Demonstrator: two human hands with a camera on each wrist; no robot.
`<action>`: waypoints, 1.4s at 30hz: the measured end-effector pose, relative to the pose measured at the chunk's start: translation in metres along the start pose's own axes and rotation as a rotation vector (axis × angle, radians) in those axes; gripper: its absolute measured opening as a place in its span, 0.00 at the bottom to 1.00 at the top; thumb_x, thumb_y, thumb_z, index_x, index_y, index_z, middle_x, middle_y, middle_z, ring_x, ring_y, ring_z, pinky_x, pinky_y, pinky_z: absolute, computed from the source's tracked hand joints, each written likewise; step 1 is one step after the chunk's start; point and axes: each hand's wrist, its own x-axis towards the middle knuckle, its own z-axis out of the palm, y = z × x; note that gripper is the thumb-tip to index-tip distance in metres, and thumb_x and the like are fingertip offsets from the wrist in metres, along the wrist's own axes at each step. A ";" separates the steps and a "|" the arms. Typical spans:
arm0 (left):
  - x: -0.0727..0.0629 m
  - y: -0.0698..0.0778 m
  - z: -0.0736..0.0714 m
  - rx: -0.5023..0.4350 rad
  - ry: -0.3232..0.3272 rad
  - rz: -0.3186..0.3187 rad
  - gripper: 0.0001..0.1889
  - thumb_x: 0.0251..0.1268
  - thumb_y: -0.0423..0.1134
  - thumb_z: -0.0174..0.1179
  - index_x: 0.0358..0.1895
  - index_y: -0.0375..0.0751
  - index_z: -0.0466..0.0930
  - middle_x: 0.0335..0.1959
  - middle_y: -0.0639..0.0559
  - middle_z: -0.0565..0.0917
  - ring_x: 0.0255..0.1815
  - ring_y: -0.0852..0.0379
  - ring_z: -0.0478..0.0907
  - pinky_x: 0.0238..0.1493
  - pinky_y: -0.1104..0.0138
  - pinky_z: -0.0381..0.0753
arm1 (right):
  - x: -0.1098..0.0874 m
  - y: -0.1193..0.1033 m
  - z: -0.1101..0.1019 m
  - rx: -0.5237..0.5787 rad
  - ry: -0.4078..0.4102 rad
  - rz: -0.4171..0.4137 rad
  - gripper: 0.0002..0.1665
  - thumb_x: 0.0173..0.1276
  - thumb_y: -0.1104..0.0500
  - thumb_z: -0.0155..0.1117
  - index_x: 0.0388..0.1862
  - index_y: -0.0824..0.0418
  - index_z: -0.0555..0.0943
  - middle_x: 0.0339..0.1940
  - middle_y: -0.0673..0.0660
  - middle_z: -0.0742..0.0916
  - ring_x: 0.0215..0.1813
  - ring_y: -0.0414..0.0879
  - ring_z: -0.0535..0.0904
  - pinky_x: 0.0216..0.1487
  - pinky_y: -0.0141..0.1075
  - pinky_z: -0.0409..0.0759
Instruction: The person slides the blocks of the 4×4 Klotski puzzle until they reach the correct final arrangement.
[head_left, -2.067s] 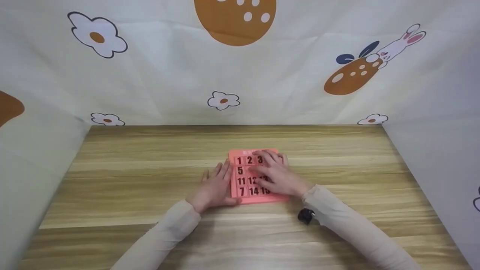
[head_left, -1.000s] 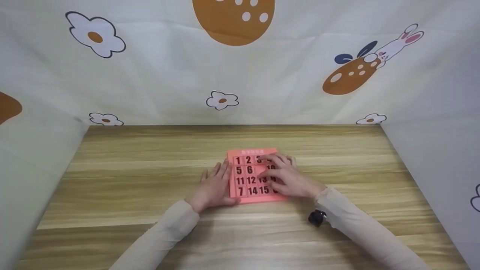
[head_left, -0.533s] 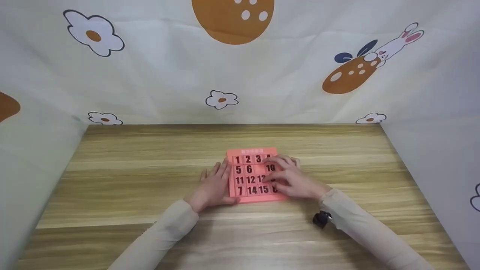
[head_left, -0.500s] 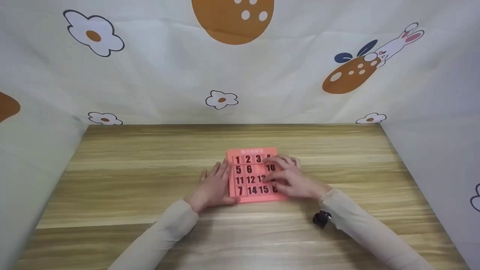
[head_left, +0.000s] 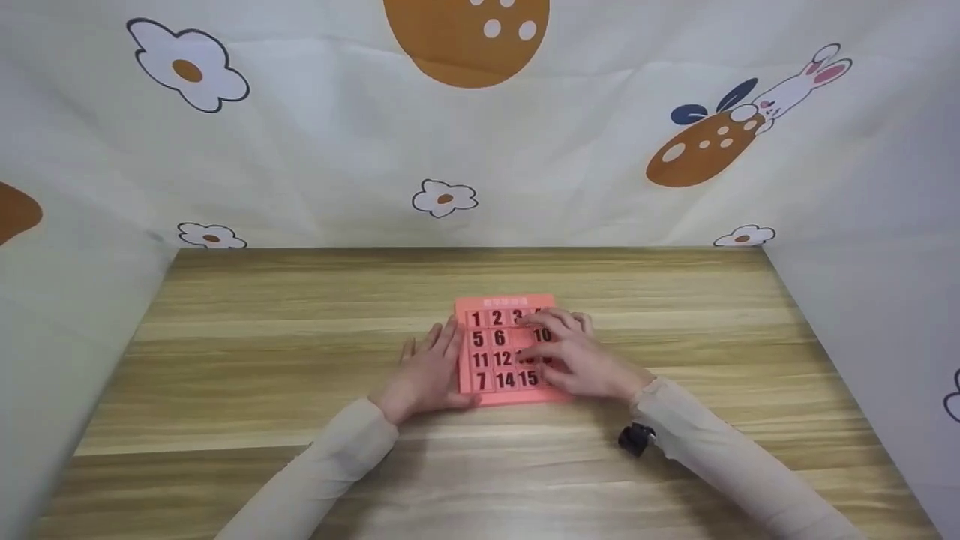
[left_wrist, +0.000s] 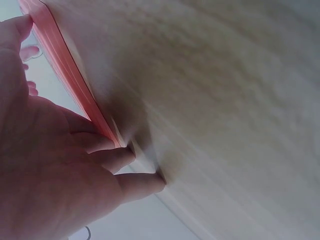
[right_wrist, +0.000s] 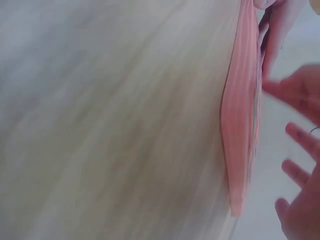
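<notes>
A pink number slide puzzle (head_left: 501, 399) lies flat on the table, its tiles marked with black numerals. The second row reads 5, 6, a gap in the third slot, then 10. My left hand (head_left: 424, 379) rests along the puzzle's left side, its fingers straight and the thumb at the near left corner. In the left wrist view, its fingertips meet the table beside the pink edge (left_wrist: 75, 75). Spread over the puzzle's right part is my right hand (head_left: 585, 360), hiding some right-hand tiles. Its thumb tip looks close to the tiles in the right wrist view; contact is unclear.
The wood-grain table (head_left: 300, 300) extends around the puzzle on every side. A pale cloth (head_left: 330, 165) printed with flowers and a rabbit stands behind it, with walls at left and right. A small black device (head_left: 636, 439) is at my right wrist.
My right hand has shifted right from the middle columns, uncovering tile 6 and the gap beside it. In the last half second it moved slightly back left over tile 13. My left hand stays put.
</notes>
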 end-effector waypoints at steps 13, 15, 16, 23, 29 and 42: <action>0.000 0.001 -0.001 0.012 -0.005 0.006 0.58 0.56 0.67 0.60 0.76 0.32 0.41 0.78 0.39 0.39 0.76 0.38 0.40 0.69 0.38 0.45 | -0.003 0.009 -0.005 -0.070 -0.084 0.143 0.25 0.68 0.53 0.60 0.65 0.48 0.76 0.76 0.62 0.59 0.73 0.68 0.50 0.65 0.68 0.48; 0.000 0.001 0.000 0.012 -0.006 0.006 0.58 0.56 0.67 0.60 0.76 0.32 0.41 0.78 0.39 0.39 0.76 0.38 0.40 0.69 0.38 0.45 | -0.005 0.009 -0.005 -0.037 -0.080 0.108 0.23 0.67 0.55 0.61 0.62 0.48 0.79 0.76 0.61 0.60 0.73 0.67 0.50 0.66 0.68 0.47; -0.001 0.001 0.000 0.007 -0.005 0.008 0.58 0.56 0.67 0.60 0.76 0.32 0.41 0.78 0.39 0.39 0.76 0.38 0.40 0.69 0.38 0.45 | -0.006 0.010 -0.005 -0.007 -0.076 0.086 0.22 0.65 0.57 0.61 0.59 0.49 0.81 0.75 0.61 0.61 0.73 0.66 0.51 0.66 0.68 0.46; 0.000 0.001 -0.001 0.017 -0.008 0.000 0.58 0.56 0.68 0.59 0.77 0.33 0.40 0.78 0.40 0.38 0.76 0.38 0.39 0.69 0.39 0.43 | -0.007 0.009 -0.008 0.154 -0.103 0.022 0.12 0.57 0.62 0.63 0.35 0.50 0.89 0.72 0.58 0.67 0.73 0.64 0.51 0.67 0.70 0.41; 0.000 0.000 -0.001 0.009 -0.007 -0.001 0.59 0.55 0.69 0.59 0.77 0.33 0.39 0.78 0.40 0.37 0.76 0.38 0.39 0.69 0.39 0.42 | -0.002 0.006 -0.010 0.052 -0.039 0.076 0.13 0.59 0.61 0.63 0.41 0.51 0.88 0.72 0.57 0.68 0.72 0.62 0.54 0.68 0.60 0.46; 0.000 -0.001 0.001 0.003 0.005 0.011 0.58 0.56 0.66 0.61 0.76 0.32 0.41 0.78 0.39 0.39 0.76 0.38 0.39 0.69 0.38 0.45 | 0.002 -0.009 0.002 0.042 -0.137 -0.099 0.21 0.57 0.61 0.63 0.50 0.48 0.86 0.73 0.59 0.65 0.72 0.64 0.52 0.65 0.70 0.45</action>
